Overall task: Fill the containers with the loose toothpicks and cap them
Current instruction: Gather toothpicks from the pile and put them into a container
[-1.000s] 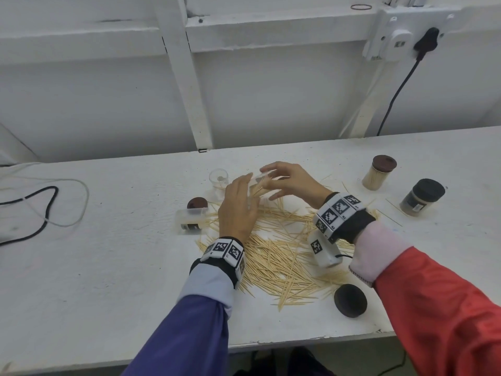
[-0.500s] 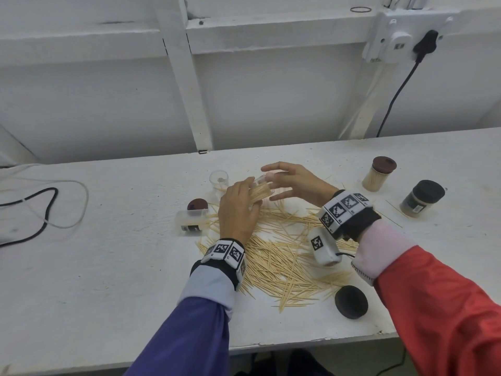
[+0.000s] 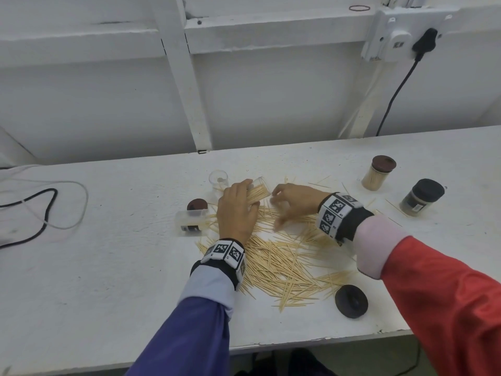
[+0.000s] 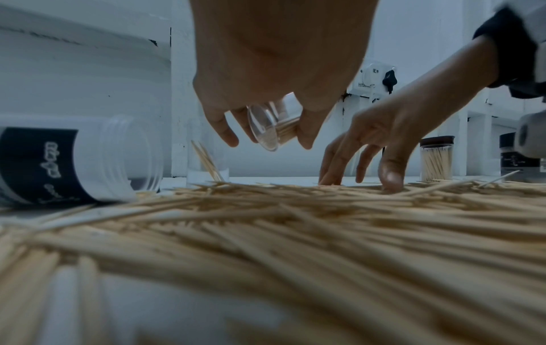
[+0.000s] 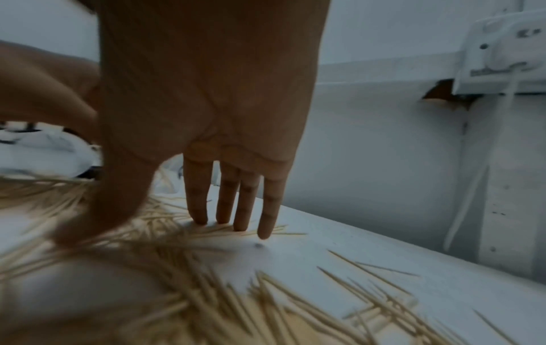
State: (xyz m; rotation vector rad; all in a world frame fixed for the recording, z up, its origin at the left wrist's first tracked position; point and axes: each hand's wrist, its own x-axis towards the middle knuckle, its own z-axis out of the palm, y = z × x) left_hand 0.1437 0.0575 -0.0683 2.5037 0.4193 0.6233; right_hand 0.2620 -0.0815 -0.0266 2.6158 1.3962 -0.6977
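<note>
On the left of the pile an open labelled container (image 3: 190, 222) lies on its side, its mouth touching the edge of the loose toothpicks (image 3: 282, 264), with a brown cap (image 3: 197, 204) just behind it and a clear empty container (image 3: 218, 179) standing beyond. The left hand (image 3: 237, 213) curls its fingers round a clear container (image 3: 259, 191) that is already part full and tilted, mouth toward the right. The right hand (image 3: 294, 203) holds nothing: its fingers are spread and nearly straight, tips pressing down onto the toothpicks. The step looks like gathering a bundle to feed in, so it would pay to rake a small batch parallel, pinch it, and keep the mouth angled low and close. Further right a black cap (image 3: 351, 301) lies near the table (image 3: 81, 280) edge, and two capped containers stand well apart.
</note>
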